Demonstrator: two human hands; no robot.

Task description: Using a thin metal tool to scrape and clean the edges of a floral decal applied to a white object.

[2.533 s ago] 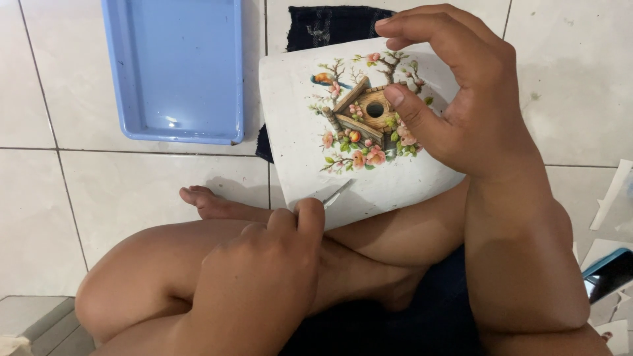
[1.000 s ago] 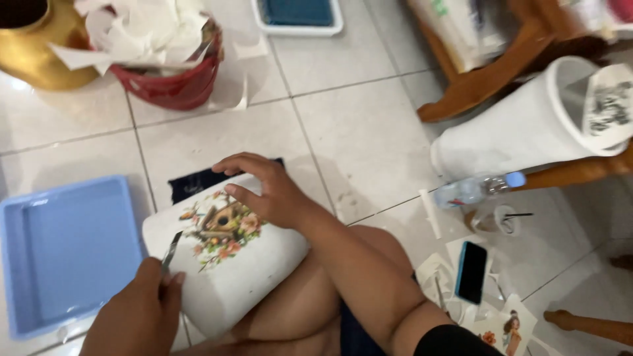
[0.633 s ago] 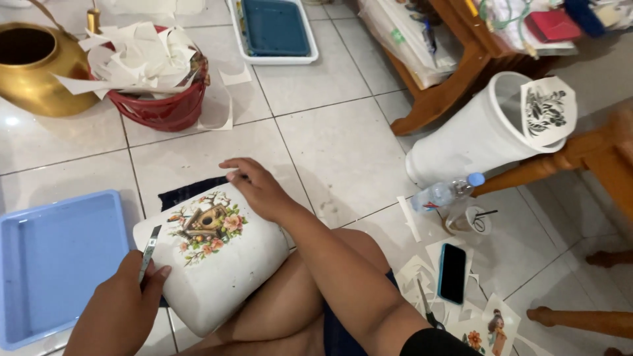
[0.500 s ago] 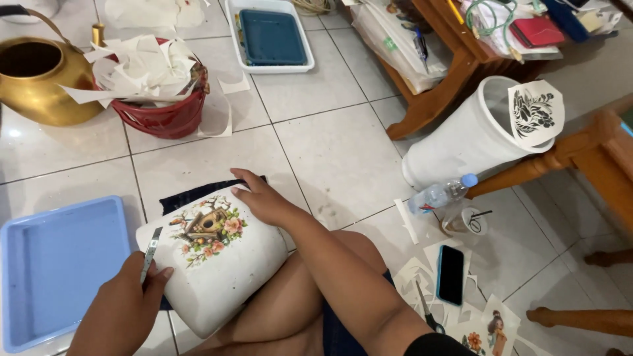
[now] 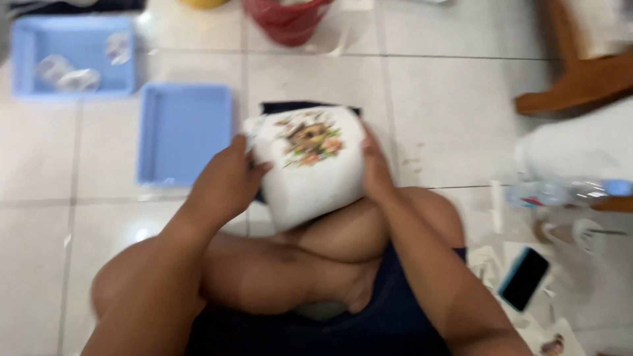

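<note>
Two hands (image 5: 227,181) (image 5: 374,168) gripping one white pot (image 5: 310,161); two blue trays (image 5: 183,132) (image 5: 72,56)

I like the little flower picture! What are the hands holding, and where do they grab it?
A white pot, resting on the knee: left hand on its left side, right hand on its right.

Two blue trays (image 5: 184,132) lay on the tiled floor (image 5: 455,99), near a red basket (image 5: 285,18). A phone (image 5: 523,279) and plastic bottle (image 5: 560,192) lay apart.
</note>
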